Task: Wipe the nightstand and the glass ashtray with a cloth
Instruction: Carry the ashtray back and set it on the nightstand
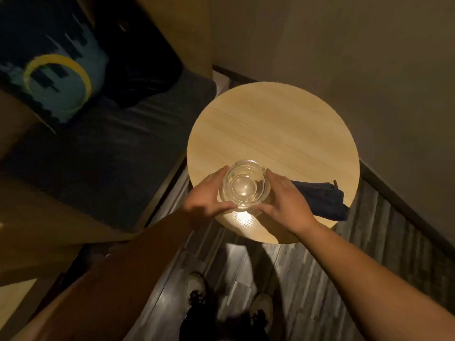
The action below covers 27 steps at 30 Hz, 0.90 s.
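A clear round glass ashtray [244, 185] is over the near part of the round light-wood nightstand [273, 134]. My left hand [205, 196] holds its left side, fingers curled along the rim and thumb under its near edge. My right hand [285, 200] holds its right side in the same way. Whether the ashtray rests on the top or is lifted a little, I cannot tell. A dark blue cloth [322, 200] lies crumpled on the nightstand's near right edge, just beyond my right hand and partly hidden by it.
A bed with dark bedding [103, 153] and a patterned cushion [56, 77] stands to the left of the nightstand. Walls [344, 45] close in behind and to the right. My shoes [197, 289] stand on the grey plank floor below.
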Available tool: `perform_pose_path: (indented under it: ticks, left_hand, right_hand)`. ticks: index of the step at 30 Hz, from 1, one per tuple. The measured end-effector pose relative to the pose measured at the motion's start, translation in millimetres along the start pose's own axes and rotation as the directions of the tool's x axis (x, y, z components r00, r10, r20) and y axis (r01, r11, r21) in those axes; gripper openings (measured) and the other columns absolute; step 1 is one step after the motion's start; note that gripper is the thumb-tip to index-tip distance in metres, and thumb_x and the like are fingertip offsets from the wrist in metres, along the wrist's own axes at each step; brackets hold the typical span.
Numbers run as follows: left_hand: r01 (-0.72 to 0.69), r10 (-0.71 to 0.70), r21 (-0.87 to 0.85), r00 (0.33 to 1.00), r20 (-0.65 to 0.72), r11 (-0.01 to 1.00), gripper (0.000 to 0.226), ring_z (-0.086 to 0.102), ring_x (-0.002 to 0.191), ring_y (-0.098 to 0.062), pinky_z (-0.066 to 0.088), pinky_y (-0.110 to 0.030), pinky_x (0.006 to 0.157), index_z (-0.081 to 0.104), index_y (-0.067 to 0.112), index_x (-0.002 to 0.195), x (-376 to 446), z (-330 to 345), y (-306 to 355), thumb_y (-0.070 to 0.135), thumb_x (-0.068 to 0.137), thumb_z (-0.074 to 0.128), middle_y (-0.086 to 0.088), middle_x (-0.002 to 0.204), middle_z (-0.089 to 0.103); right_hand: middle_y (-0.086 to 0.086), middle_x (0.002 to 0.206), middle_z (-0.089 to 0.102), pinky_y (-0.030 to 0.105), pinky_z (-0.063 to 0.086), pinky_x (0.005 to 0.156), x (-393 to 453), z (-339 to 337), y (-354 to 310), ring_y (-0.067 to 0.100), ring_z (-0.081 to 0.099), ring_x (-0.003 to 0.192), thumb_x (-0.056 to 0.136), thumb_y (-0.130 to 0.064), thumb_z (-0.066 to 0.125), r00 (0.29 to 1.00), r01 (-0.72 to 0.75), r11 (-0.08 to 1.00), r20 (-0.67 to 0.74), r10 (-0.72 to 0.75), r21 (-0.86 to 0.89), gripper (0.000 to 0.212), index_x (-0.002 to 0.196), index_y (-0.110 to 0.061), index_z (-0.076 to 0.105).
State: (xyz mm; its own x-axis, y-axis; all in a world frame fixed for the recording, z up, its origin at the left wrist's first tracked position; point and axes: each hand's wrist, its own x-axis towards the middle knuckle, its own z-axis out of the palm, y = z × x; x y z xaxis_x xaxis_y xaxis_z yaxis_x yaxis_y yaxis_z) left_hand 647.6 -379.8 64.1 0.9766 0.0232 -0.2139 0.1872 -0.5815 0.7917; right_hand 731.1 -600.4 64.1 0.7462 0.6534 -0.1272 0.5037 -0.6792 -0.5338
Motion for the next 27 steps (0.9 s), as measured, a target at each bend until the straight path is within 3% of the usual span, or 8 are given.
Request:
perform_pose_path:
  ticks: [5, 10, 13, 16, 19, 23, 25, 27]
  left_hand:
    - [0.079, -0.074, 0.016, 0.98, -0.185, 0.997, 0.092, 0.037, 0.121, 0.007, 0.037, -0.025, 0.098, 0.019, 0.05, 0.141, -65, -42, 35, 0.043, 0.07, 0.078, 0.015, 0.142, 0.043]
    - [0.176, -0.162, -0.001, 0.904, -0.396, 0.984, 0.091, 0.041, 0.129, -0.009, 0.037, -0.031, 0.103, 0.023, 0.041, 0.142, -157, -79, 61, 0.042, 0.071, 0.079, 0.007, 0.145, 0.043]
    - [0.206, -0.207, -0.057, 0.851, -0.482, 0.977, 0.089, 0.038, 0.126, 0.001, 0.035, -0.027, 0.104, 0.023, 0.044, 0.141, -221, -94, 64, 0.042, 0.072, 0.078, 0.011, 0.144, 0.041]
    - [0.253, -0.275, -0.117, 0.783, -0.558, 0.96, 0.085, 0.034, 0.117, 0.018, 0.029, -0.011, 0.097, 0.024, 0.054, 0.134, -286, -107, 61, 0.044, 0.07, 0.078, 0.027, 0.134, 0.039]
    - [0.305, -0.349, -0.179, 0.716, -0.604, 0.935, 0.083, 0.044, 0.114, 0.012, 0.036, -0.018, 0.097, 0.03, 0.049, 0.136, -353, -121, 48, 0.044, 0.069, 0.08, 0.024, 0.132, 0.047]
    - [0.347, -0.422, -0.253, 0.61, -0.671, 0.903, 0.08, 0.046, 0.106, 0.019, 0.037, -0.007, 0.086, 0.029, 0.061, 0.125, -450, -139, 23, 0.047, 0.066, 0.08, 0.036, 0.116, 0.05]
    - [0.364, -0.446, -0.275, 0.562, -0.697, 0.89, 0.083, 0.045, 0.109, 0.017, 0.038, -0.007, 0.089, 0.03, 0.055, 0.131, -500, -151, 8, 0.042, 0.067, 0.081, 0.031, 0.123, 0.05]
    - [0.409, -0.478, -0.286, 0.517, -0.71, 0.867, 0.089, 0.044, 0.12, 0.005, 0.035, -0.016, 0.097, 0.031, 0.038, 0.141, -551, -162, -11, 0.041, 0.068, 0.082, 0.015, 0.137, 0.049]
  right_hand:
    - [0.005, 0.151, 0.035, 0.029, 0.024, 0.107, -4, -37, -63, 0.022, 0.033, 0.136, 0.078, -0.047, 0.071, 0.989, 0.13, 0.991, 0.064, -0.13, 0.004, 0.091, 0.149, -0.019, 0.022]
    - [0.004, 0.149, 0.038, 0.023, 0.023, 0.103, -17, -59, -150, 0.021, 0.035, 0.134, 0.077, -0.045, 0.073, 0.944, 0.309, 0.951, 0.126, -0.306, -0.005, 0.089, 0.148, -0.02, 0.025]
    - [0.004, 0.148, 0.041, 0.023, 0.024, 0.102, -28, -54, -204, 0.021, 0.038, 0.131, 0.074, -0.044, 0.076, 0.886, 0.433, 0.901, 0.185, -0.425, -0.005, 0.092, 0.148, -0.022, 0.025]
    - [0.004, 0.149, 0.039, 0.023, 0.026, 0.104, -40, -35, -259, 0.021, 0.038, 0.132, 0.074, -0.045, 0.076, 0.823, 0.524, 0.852, 0.261, -0.504, -0.007, 0.094, 0.148, -0.02, 0.025]
    - [0.005, 0.149, 0.039, 0.024, 0.025, 0.102, -55, -5, -319, 0.02, 0.038, 0.133, 0.073, -0.043, 0.077, 0.773, 0.573, 0.819, 0.317, -0.55, 0.023, 0.095, 0.148, -0.019, 0.024]
    - [0.004, 0.147, 0.041, 0.031, 0.032, 0.102, -82, 43, -406, 0.021, 0.039, 0.131, 0.073, -0.042, 0.077, 0.689, 0.637, 0.764, 0.371, -0.623, 0.101, 0.094, 0.148, -0.023, 0.023]
    - [0.003, 0.147, 0.04, 0.035, 0.036, 0.102, -98, 72, -452, 0.021, 0.04, 0.131, 0.073, -0.043, 0.076, 0.649, 0.665, 0.74, 0.411, -0.64, 0.102, 0.096, 0.148, -0.024, 0.02]
    - [0.003, 0.149, 0.039, 0.032, 0.034, 0.102, -114, 102, -500, 0.022, 0.039, 0.132, 0.073, -0.042, 0.077, 0.605, 0.689, 0.714, 0.444, -0.661, 0.124, 0.097, 0.149, -0.022, 0.02]
